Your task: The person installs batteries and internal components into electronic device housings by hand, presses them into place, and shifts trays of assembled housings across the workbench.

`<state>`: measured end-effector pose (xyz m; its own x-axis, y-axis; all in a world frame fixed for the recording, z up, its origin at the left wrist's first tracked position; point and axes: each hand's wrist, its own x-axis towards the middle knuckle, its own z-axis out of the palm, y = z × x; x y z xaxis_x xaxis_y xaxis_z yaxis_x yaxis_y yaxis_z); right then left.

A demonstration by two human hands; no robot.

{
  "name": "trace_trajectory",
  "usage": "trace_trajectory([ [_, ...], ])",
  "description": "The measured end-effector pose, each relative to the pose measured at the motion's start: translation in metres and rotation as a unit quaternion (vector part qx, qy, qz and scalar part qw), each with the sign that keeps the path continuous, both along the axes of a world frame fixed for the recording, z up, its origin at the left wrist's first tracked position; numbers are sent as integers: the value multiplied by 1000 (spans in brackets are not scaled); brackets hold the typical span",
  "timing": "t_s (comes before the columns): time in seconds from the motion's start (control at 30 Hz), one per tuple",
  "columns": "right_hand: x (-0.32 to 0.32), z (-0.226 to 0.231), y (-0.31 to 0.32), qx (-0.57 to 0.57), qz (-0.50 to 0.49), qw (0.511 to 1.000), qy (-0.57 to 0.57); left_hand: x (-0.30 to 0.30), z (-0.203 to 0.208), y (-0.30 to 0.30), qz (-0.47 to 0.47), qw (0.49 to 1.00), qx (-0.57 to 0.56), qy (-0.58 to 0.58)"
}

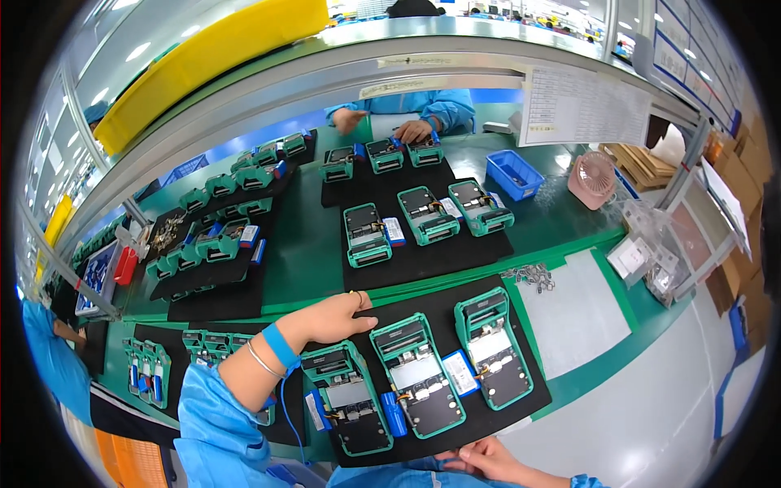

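Observation:
In front of me lies a black mat [435,311] bearing three open green-and-black device housings: a left one [350,398], a middle one [416,376] and a right one [493,348]. Wires and small boards show inside them. Blue battery packs rest alongside, including one with a white label [460,372]. My left hand [338,315], with a blue wrist strap, reaches over the left housing and pinches the mat's far edge. At the near edge, my right hand [488,459] has its fingers closed on the mat's rim; its fingertips are partly hidden.
Behind, another black mat [407,264] carries more housings. A co-worker's hands [415,132] work at the far side. Metal clips [533,278] lie beside a white sheet [576,313]. A blue bin [514,175] and pink fan [592,179] stand back right. A metal shelf frame [455,61] crosses above.

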<state>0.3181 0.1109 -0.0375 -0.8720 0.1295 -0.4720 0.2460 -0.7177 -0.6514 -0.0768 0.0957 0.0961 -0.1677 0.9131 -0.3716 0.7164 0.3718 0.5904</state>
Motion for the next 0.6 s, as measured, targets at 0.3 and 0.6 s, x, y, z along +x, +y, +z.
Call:
trace_trajectory([
  [0.3,-47,81,123,78,-136,987,20,-12,18,-22,200,972,37,-121],
  [0.6,-194,133,243,378,-91,918,-76,22,-28,-41,414,780,267,-386],
])
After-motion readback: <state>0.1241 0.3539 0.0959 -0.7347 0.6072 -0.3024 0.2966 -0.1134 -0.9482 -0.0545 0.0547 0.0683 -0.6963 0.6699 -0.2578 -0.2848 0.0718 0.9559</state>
